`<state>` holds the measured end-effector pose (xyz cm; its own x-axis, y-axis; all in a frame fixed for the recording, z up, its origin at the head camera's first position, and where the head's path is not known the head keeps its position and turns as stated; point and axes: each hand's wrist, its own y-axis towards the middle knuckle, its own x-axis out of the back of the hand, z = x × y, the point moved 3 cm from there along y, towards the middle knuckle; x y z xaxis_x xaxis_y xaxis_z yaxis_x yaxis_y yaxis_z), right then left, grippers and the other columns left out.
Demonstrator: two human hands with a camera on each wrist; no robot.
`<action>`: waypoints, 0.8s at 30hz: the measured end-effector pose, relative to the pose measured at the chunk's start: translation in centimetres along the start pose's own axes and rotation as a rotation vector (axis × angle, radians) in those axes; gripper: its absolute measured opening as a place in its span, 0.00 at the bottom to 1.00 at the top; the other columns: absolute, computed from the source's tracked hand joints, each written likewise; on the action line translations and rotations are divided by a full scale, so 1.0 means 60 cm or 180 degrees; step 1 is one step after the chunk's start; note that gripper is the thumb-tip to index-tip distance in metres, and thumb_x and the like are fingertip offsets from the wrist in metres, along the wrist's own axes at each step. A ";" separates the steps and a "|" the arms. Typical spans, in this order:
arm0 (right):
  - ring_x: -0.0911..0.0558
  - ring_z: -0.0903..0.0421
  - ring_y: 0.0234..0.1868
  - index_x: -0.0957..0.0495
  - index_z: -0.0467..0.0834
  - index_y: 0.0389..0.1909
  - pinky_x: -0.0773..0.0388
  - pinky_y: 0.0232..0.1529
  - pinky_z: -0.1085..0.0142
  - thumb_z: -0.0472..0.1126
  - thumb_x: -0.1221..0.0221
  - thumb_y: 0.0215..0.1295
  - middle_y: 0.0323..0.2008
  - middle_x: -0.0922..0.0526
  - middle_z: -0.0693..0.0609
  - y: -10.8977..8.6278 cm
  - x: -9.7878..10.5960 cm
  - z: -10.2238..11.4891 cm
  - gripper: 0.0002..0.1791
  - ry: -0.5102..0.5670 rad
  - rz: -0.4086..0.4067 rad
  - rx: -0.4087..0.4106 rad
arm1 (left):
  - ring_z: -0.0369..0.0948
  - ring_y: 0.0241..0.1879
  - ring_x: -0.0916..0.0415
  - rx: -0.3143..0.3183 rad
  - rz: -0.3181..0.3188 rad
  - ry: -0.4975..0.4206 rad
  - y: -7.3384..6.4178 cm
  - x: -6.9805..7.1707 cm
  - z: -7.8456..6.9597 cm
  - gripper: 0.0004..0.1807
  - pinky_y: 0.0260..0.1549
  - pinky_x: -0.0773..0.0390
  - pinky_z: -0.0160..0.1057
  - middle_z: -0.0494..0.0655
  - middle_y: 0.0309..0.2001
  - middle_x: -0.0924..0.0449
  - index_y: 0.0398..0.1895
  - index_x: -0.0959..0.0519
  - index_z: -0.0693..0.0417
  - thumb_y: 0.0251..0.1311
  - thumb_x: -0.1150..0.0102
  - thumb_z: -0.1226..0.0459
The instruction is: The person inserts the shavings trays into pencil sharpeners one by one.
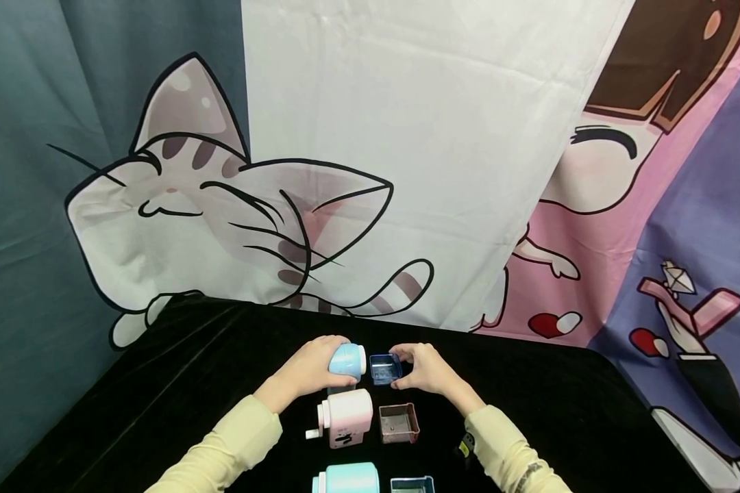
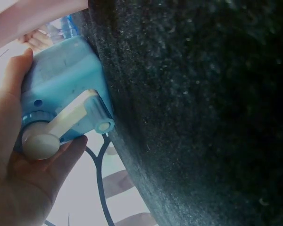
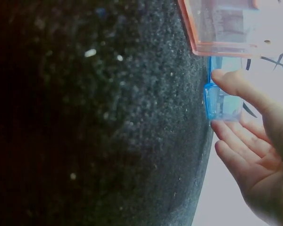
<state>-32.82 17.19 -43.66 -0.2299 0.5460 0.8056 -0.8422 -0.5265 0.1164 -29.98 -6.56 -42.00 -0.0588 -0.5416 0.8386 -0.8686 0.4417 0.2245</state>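
Note:
My left hand grips a light blue crank pencil sharpener, thumb and fingers on opposite sides of its body. In the left wrist view, the sharpener's white crank arm shows, and its lower edge is at the black cloth. To the right, my right hand holds a clear blue shavings drawer between thumb and fingertips. This drawer sits apart from the sharpener, its open top facing up. In the right wrist view the same drawer lies between the thumb and the other fingers.
Nearer me stand a pink crank sharpener and a brownish-pink drawer beside it. At the bottom edge are a turquoise sharpener and another drawer, both partly cut off. Black cloth covers the table; a printed curtain hangs behind.

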 end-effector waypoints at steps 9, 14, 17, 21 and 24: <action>0.16 0.50 0.46 0.22 0.37 0.50 0.20 0.49 0.54 0.40 0.25 0.42 0.45 0.15 0.44 0.000 -0.001 0.001 0.31 -0.0048 -0.0043 0.0028 | 0.41 0.41 0.26 0.0003 -0.0003 0.0062 0.000 -0.001 -0.002 0.37 0.42 0.22 0.44 0.50 0.48 0.21 0.56 0.27 0.56 0.45 0.28 0.47; 0.16 0.49 0.46 0.22 0.37 0.50 0.20 0.49 0.55 0.41 0.25 0.42 0.45 0.15 0.44 0.000 -0.002 0.000 0.31 -0.0060 -0.0052 0.0003 | 0.41 0.41 0.26 -0.0009 -0.0003 0.0086 0.000 -0.002 -0.001 0.37 0.42 0.22 0.44 0.51 0.49 0.21 0.56 0.27 0.57 0.45 0.28 0.47; 0.16 0.49 0.47 0.22 0.37 0.50 0.20 0.49 0.55 0.41 0.25 0.42 0.46 0.15 0.44 -0.001 -0.003 -0.001 0.31 -0.0089 -0.0056 -0.0019 | 0.41 0.41 0.26 -0.0018 -0.0013 0.0089 0.000 -0.002 -0.001 0.37 0.42 0.22 0.44 0.51 0.49 0.21 0.56 0.27 0.57 0.45 0.28 0.47; 0.16 0.49 0.47 0.22 0.37 0.51 0.20 0.49 0.56 0.41 0.26 0.42 0.46 0.15 0.44 -0.002 -0.003 -0.001 0.31 -0.0061 -0.0059 -0.0020 | 0.41 0.41 0.26 -0.0004 -0.0021 0.0103 0.000 -0.002 0.000 0.37 0.42 0.22 0.44 0.50 0.49 0.21 0.56 0.27 0.57 0.45 0.28 0.47; 0.16 0.49 0.47 0.22 0.36 0.51 0.20 0.49 0.56 0.40 0.26 0.42 0.46 0.15 0.43 -0.002 -0.002 0.000 0.31 -0.0024 -0.0055 -0.0002 | 0.41 0.41 0.26 0.0016 -0.0014 0.0103 0.000 -0.002 0.000 0.37 0.42 0.22 0.44 0.50 0.49 0.21 0.56 0.27 0.56 0.45 0.29 0.47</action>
<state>-32.71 17.17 -43.76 -0.2115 0.5501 0.8078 -0.8463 -0.5165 0.1301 -29.94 -6.47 -42.10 -0.0391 -0.5200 0.8533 -0.8712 0.4359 0.2257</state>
